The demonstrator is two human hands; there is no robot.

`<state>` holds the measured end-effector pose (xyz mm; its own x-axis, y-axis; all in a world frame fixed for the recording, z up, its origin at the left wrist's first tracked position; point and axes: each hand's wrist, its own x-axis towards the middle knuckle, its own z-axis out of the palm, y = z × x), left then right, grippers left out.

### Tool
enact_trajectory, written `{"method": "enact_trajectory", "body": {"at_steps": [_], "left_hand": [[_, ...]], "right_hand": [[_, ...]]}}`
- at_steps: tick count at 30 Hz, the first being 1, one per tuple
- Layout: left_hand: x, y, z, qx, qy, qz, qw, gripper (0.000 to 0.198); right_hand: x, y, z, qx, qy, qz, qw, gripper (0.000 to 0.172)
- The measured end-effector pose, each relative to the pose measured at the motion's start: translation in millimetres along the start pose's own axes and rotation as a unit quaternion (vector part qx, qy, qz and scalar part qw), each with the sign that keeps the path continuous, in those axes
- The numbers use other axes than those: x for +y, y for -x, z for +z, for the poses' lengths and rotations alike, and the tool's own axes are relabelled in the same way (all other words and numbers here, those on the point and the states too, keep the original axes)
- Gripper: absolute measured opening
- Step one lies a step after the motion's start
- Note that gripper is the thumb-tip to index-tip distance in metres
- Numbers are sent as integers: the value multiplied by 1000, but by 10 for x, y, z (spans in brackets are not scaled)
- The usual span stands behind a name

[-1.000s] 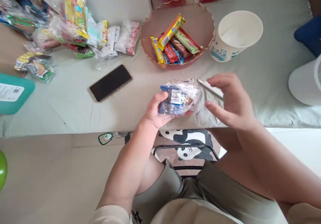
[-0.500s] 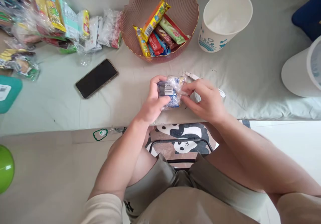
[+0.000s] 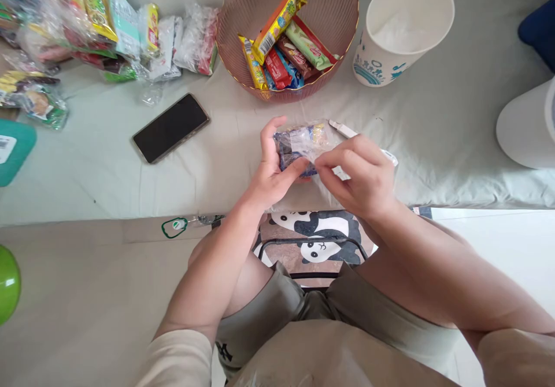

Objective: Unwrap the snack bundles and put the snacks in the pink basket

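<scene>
Your left hand (image 3: 271, 173) grips a clear crinkly plastic packet of blue-wrapped snacks (image 3: 299, 147), while your right hand (image 3: 364, 179) pinches its right edge. Just beyond stands a pink ribbed bowl (image 3: 338, 5) of wrapped bars.

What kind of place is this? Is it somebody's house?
Most likely a home, perhaps a bedroom: a pale green sheet covers a soft, bed-like surface, a pink bowl holds snack bars, and a phone lies on the sheet. The left hand and right hand hold a snack packet.
</scene>
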<state>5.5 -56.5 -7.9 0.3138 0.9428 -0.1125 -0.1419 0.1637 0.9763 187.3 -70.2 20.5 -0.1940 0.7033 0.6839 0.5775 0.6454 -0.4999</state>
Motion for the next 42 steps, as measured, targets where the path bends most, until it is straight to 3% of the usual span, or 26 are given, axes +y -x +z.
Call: {"method": "enact_trajectory", "body": {"at_steps": [4,9,13,16,18,20,22,24,27,29,30,32,34,36,42], "left_hand": [[40,13,22,49,15,31,998,63],[54,-6,-32,26,74,8,997,36],[80,-25,-33,55,70,16,996,44],[105,-38,-51,82,38,17,996,49],[124,-48,-84,88,45,19,995,50],[137,-58,-125,94,48,31,994,51],[136,-64,-161,95,39,43,994,50],[120,-62,-182,85,27,50,995,49],[77,-48,-181,58,18,63,996,49],[44,-39,-162,45,7,69,997,49],[28,-37,-149,42,-5,70,997,48],[3,-38,-117,40,-41,80,995,48],[-9,-44,-82,37,-81,98,991,46],[-9,-51,-50,27,-110,122,986,43],[-32,-60,-30,13,-141,154,978,40]], "right_hand": [[-2,85,85,-55,10,-37,998,14],[3,125,156,-96,-47,14,994,16],[-29,84,157,-139,-88,27,986,15],[52,51,72,-128,-89,33,987,9],[209,62,-34,-97,-16,85,991,5],[426,109,-157,-73,85,167,980,13],[634,174,-269,-81,145,230,959,25],[753,210,-355,-108,167,262,944,23],[674,147,-430,-128,168,304,929,24],[471,49,-446,-139,71,364,918,26],[346,1,-442,-147,-34,403,903,28],[92,-71,-413,-172,-284,457,825,39],[-121,-99,-365,-200,-404,483,751,40],[-260,-94,-312,-206,-435,503,718,32],[-331,-48,-220,-211,-459,542,672,26]]}}
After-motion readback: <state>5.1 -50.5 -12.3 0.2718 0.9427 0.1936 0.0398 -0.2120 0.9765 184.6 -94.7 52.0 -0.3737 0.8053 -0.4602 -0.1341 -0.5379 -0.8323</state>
